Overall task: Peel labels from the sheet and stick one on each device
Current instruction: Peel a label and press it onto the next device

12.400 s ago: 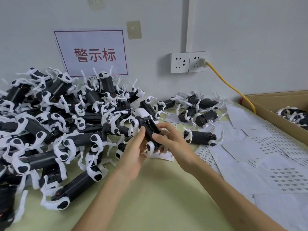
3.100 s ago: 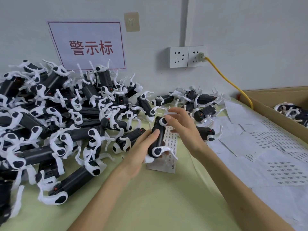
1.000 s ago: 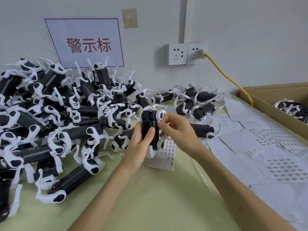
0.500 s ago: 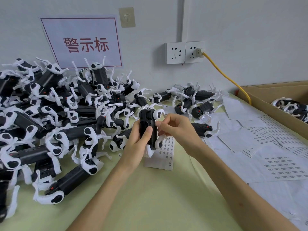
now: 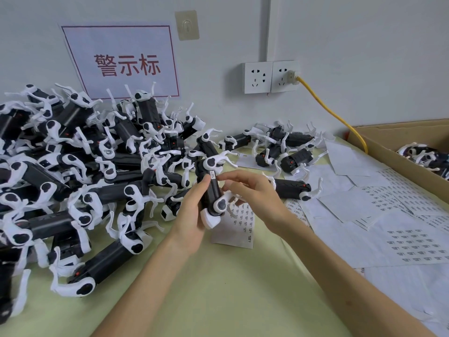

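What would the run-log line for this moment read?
left hand: grips device | right hand: fingertips by label on device | label sheet: on table below hands | device pile: left of hands

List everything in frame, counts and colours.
held device: one, black with white limbs, centre.
label: one, white, on held device's upper end.
device pile: many, black-white, table left.
loose devices: several, black-white, back centre.
label sheet: one, white, beneath both grips.
other sheets: several, white, table right.
cardboard box: one, brown, right; more devices inside.
wall sign: one, white, red characters.
sockets: two, white, wall; yellow cable in right one.
table: one, pale green.
left grip: holds held device.
right grip: fingertips at label.
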